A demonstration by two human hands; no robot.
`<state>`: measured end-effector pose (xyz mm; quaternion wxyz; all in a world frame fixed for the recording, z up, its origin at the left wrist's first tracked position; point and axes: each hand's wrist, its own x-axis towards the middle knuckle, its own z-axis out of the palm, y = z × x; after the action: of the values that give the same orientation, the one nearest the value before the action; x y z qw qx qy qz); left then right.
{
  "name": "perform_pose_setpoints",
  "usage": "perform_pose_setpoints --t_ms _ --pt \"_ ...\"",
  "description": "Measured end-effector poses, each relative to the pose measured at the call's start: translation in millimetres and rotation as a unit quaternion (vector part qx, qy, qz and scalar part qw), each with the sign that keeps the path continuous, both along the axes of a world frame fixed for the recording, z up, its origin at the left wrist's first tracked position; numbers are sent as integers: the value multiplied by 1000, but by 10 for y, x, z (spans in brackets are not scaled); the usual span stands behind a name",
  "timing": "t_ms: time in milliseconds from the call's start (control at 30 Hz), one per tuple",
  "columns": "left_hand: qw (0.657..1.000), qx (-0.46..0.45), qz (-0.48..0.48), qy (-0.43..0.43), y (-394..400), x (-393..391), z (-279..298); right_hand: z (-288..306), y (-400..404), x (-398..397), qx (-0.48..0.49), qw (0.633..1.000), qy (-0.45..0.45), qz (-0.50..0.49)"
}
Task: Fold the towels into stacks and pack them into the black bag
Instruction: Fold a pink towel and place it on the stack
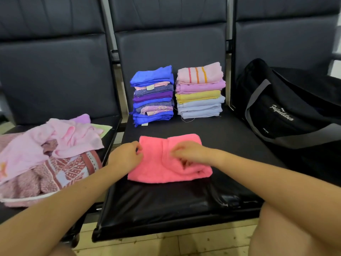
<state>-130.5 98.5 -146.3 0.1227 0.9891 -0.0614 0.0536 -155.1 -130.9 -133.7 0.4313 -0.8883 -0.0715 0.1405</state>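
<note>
Pink towel lies folded on the middle black seat. The left hand pinches its left edge with curled fingers. The right hand rests on top, fingers bent into the cloth. Two neat stacks, the blue stack and the pale stack, stand behind it. The black bag sits on the right seat. Loose towels lie piled on the left seat.

The only writing I can make out is a white cursive logo on the side of the black bag; it looks like "Feifanlitus", though I cannot vouch for every letter. The small tags on the folded towels are too small to read.
</note>
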Motion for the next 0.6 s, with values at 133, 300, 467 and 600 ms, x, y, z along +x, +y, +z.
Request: perform_pose_setpoints --t_ms 133,300,467,600 --pt "996 1 -25 -80 -54 18 -35 -65 -59 19 43 997 56 9" --pt "990 -81 -57 -99 -280 4 -23 -97 -433 74 -41 991 -81 -97" --pt "986 -131 -98 -29 -597 -35 -93 -200 -751 66 -136 979 -45 -146" --pt "982 -132 -128 33 -742 -1 -212 -216 -721 -28 -154 984 38 -85"
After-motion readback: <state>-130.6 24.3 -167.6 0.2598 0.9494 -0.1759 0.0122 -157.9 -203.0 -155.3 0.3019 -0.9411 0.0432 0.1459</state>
